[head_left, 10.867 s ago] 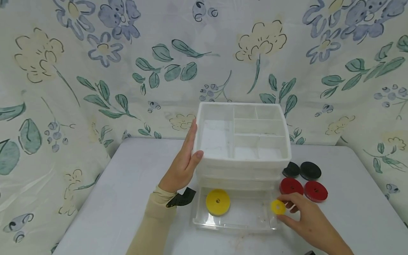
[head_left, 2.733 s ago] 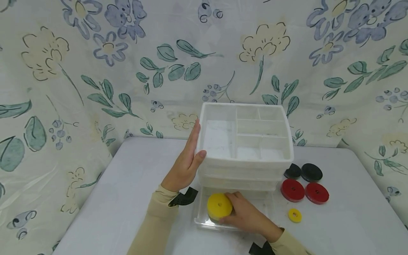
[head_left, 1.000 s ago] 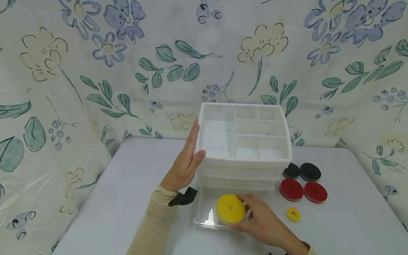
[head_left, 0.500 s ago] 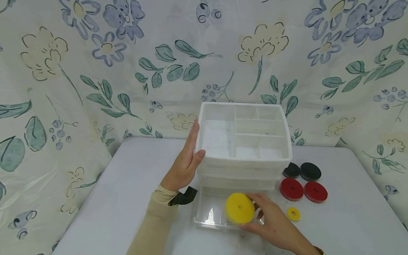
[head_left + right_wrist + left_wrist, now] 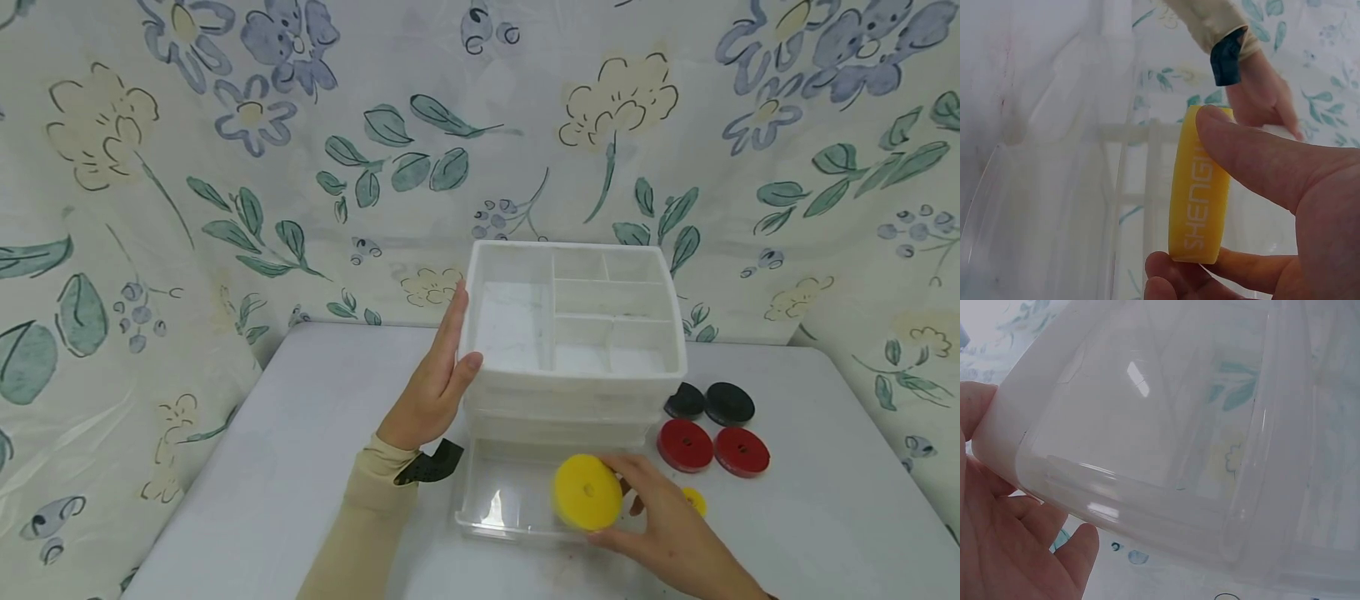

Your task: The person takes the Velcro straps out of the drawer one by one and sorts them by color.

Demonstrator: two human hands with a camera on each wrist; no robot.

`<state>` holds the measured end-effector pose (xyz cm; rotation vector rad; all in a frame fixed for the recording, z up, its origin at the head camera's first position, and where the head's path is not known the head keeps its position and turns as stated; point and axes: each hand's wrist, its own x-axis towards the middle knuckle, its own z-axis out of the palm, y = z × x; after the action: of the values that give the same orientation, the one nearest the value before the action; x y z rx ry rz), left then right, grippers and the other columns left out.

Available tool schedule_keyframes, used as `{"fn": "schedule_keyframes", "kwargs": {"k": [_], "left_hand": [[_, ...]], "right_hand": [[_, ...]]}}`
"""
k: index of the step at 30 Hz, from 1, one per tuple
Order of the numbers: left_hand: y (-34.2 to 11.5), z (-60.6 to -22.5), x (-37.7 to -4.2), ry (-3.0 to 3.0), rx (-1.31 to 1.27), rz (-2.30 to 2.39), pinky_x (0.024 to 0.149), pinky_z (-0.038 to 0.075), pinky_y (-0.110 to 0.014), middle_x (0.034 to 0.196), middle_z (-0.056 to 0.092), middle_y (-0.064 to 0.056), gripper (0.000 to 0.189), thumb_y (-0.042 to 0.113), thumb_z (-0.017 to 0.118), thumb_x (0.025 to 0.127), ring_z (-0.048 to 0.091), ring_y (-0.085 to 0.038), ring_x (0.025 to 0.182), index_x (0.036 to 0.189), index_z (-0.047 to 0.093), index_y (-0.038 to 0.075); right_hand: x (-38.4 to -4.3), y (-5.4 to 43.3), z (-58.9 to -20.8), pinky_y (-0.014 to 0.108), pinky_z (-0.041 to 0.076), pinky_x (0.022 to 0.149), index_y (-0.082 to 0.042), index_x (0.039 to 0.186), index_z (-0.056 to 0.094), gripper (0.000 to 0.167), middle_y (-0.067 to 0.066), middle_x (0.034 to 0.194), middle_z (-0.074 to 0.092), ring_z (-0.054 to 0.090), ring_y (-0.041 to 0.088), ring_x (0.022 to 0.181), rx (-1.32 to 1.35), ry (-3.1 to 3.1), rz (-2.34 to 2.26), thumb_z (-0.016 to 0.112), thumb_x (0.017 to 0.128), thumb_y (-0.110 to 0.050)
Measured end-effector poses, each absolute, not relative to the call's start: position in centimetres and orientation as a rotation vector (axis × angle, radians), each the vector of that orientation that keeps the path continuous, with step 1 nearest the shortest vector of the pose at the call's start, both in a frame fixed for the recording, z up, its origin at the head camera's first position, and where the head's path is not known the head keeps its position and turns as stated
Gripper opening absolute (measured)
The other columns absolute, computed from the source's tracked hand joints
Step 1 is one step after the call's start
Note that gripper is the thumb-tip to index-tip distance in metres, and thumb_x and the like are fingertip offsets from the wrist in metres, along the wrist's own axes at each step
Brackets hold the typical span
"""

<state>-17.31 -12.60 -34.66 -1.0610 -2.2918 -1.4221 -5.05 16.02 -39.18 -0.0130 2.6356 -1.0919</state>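
A thick yellow disc (image 5: 588, 492) with a small hole in its middle is in my right hand (image 5: 671, 537), pinched between thumb and fingers over the right part of a clear drawer (image 5: 491, 525). White lettering runs along the disc's rim in the right wrist view. That drawer is pulled out from the bottom of a white desktop organizer (image 5: 573, 379) with an open, divided top. Against the organizer's left side lies my left hand (image 5: 427, 396), fingers straight and thumb at the front corner. Partly hidden behind my right hand is a small yellow ring (image 5: 696, 500) on the table.
Right of the organizer, two red discs (image 5: 742, 452) lie side by side. Behind them are a whole black disc (image 5: 730, 403) and a notched black piece (image 5: 684, 402). A floral sheet (image 5: 525, 125) hangs behind the white table (image 5: 315, 400).
My right hand has put the small yellow ring on the table, then taken up the large yellow disc and moved it rightward across the drawer. My left hand stays at the organizer's side.
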Motion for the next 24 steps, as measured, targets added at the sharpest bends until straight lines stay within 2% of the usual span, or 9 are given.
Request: {"fn": "schedule_keyframes", "kwargs": {"k": [18,24], "left_hand": [[-12.6,-34.7,-17.4,-2.286,-1.07,-1.423,0.124,0.003,-0.038,0.169,-0.006,-0.008,0.07,0.035,0.037,0.11,-0.003,-0.021,0.155,0.162,-0.003,0.008],[-12.6,-34.8,-17.4,-2.286,-1.07,-1.423,0.124,0.003,-0.038,0.169,-0.005,-0.009,0.07,0.036,0.036,0.11,-0.003,-0.021,0.155,0.162,-0.003,0.009]], "right_hand": [[-4.6,19.2,-39.3,0.031,0.059,0.078,-0.019,0.143,0.054,0.094,0.004,0.133,0.055,0.054,0.017,0.088,0.035,2.681,-0.977,0.093,0.063,-0.05],[-4.7,20.4,-39.6,0.041,0.059,0.085,-0.014,0.144,0.052,0.097,0.011,0.138,0.052,0.055,0.018,0.094,0.031,2.71,-0.925,0.092,0.064,-0.052]]}}
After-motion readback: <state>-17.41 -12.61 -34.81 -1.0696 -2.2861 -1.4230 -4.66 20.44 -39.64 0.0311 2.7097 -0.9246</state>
